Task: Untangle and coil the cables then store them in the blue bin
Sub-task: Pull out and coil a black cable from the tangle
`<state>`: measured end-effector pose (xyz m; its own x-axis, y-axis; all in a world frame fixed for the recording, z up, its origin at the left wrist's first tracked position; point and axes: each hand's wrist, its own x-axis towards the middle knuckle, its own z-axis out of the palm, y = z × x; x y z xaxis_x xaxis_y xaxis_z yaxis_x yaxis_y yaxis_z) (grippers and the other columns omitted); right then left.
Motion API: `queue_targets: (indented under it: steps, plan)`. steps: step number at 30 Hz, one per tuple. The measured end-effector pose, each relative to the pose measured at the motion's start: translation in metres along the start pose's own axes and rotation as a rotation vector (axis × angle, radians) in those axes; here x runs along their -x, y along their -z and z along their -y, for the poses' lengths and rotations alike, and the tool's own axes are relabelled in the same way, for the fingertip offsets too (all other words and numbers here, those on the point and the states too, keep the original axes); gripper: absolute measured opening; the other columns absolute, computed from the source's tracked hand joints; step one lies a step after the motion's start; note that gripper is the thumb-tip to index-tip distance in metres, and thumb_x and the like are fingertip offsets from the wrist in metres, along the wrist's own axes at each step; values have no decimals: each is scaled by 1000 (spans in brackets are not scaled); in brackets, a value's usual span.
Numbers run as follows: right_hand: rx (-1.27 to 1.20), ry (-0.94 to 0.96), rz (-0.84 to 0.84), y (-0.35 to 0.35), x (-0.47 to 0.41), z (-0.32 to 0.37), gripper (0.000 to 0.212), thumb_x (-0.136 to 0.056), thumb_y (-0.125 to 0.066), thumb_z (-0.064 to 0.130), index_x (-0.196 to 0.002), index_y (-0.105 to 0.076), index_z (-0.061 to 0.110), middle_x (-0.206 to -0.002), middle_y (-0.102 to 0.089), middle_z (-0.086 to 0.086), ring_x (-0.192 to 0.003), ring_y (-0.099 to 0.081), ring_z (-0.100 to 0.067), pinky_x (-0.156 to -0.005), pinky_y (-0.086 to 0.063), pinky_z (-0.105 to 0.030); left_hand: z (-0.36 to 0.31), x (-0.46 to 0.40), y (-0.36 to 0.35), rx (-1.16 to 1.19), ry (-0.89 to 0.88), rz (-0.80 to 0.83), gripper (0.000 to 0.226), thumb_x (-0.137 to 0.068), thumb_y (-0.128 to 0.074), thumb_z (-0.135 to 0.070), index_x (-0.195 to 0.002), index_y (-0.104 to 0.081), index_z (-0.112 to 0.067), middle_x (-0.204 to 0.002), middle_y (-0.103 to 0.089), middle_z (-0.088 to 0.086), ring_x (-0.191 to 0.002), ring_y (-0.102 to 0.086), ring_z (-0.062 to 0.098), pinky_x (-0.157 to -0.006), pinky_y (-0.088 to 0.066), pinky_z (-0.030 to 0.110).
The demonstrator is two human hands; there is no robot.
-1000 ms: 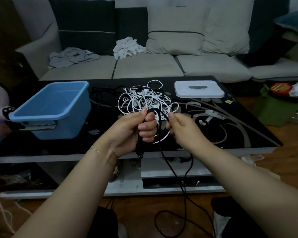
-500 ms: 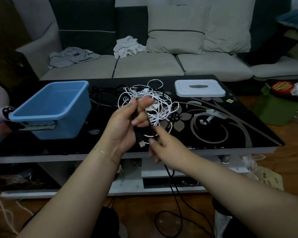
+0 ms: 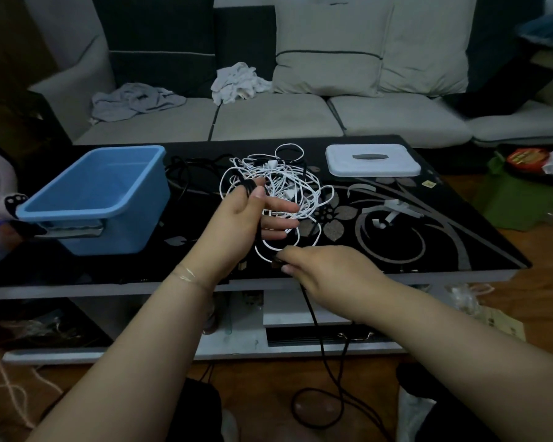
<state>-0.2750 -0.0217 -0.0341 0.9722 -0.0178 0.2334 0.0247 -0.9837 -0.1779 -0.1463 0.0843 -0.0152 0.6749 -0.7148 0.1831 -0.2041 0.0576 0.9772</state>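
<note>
Nearest, on the floor: a slack loop of the black cable (image 3: 328, 371) trails down from the hands, left hanging so it can be drawn up as the coil grows.

Right hand (image 3: 329, 272), just over the bench (image 3: 428, 250) front edge: fingers closed on the black cable, pinching it where it leaves the coil, likely feeding the next turn. The exact grip is hard to read in the dim light.

Left hand (image 3: 246, 218), slightly higher and farther: thumb and forefinger hold gathered black loops at the top, the other fingers spread straight, apparently serving as a form to wind around.

Behind the hands, on the bench: white cable tangle (image 3: 278, 183), not yet sorted, with more black cable beside it toward the bin. Blue bin (image 3: 90, 199) stands at the left of the bench, within reach; no cable shows inside it. White lid (image 3: 372, 159) lies at the right rear.

Farthest: sofa (image 3: 268, 119) with crumpled cloths on the seat.

Writing: none legible. A red-topped container (image 3: 524, 159) at far right carries print too small to read.
</note>
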Motion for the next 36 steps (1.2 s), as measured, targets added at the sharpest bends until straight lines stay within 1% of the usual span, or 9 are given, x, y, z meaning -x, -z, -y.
queue_targets:
  steps: [5, 7, 9, 11, 15, 21, 26, 31, 36]
  plan:
    - [77, 117, -117, 3, 3, -5, 25, -99, -40, 38, -117, -54, 28, -94, -68, 4, -78, -65, -24, -53, -35, -30, -1, 6, -12, -228, 80, 136, 35, -105, -33, -26, -124, -46, 1, -100, -70, 2, -74, -66, -7, -66, -51, 12]
    - [142, 114, -248, 5, 2, -6, 24, -88, -53, 43, -99, -56, 22, -69, -67, 4, -54, -62, -25, -45, -27, -24, 3, 6, -13, -379, 117, 161, 45, -98, -42, -41, -104, -55, 2, -103, -69, 14, -79, -62, 5, -83, -55, 33]
    - [141, -2, -297, 11, 1, -5, 38, -82, -56, 57, -92, -49, 21, -61, -63, 3, -54, -61, -26, -48, -27, -25, 1, 11, -15, -349, 180, 268, 40, -101, -41, -39, -92, -56, -3, -89, -67, 20, -68, -60, 22, -71, -57, 44]
    - [54, -219, -235, 21, -1, -8, 49, -74, -57, 68, -90, -43, 24, -64, -57, 7, -64, -58, -20, -53, -31, -31, -4, 15, -17, -267, 215, 397, 37, -106, -30, -28, -89, -57, -8, -73, -67, 15, -46, -55, 20, -49, -48, 26]
    - [-499, -355, -173, 27, -6, -26, 32, -75, -75, 41, -92, -52, 27, -63, -53, 13, -58, -51, 0, -58, -38, -25, -9, 16, -19, -128, 215, 432, 40, -106, -27, -32, -83, -46, -4, -43, -37, -2, -37, -24, 11, -40, -25, 18]
    - [-622, -108, -135, 19, -11, -38, 11, -92, -54, 38, -103, -57, 41, -84, -61, 12, -88, -58, -7, -81, -43, -21, -10, 14, -16, 19, 249, 466, 49, -102, -27, -43, -75, -49, -9, -45, -23, -2, -39, -15, 10, -42, -19, 19]
    - [-694, -128, -124, 3, -8, -33, 60, -83, -27, 78, -101, -54, 27, -99, -66, 6, -102, -59, -8, -92, -45, -33, -9, 16, -18, 239, 341, 490, 46, -88, -37, -53, -59, -40, -18, -41, -23, -2, -29, -21, 10, -42, -20, 22]
    - [-428, -135, -259, -1, -8, -27, 53, -84, -19, 71, -88, -45, 25, -81, -70, -1, -77, -64, -20, -68, -48, -43, -7, 18, -29, 289, 387, 374, 57, -83, -37, -63, -46, -33, -20, -41, -36, 3, -31, -31, 14, -40, -29, 21]
    - [-713, -187, -378, -5, -14, -19, 47, -92, -24, 62, -70, -45, 27, -65, -60, 16, -60, -51, -5, -62, -41, -35, -10, 16, -25, 572, 438, 448, 50, -84, -40, -57, -56, -52, -18, -34, -25, -9, -25, -20, 1, -33, -22, 13]
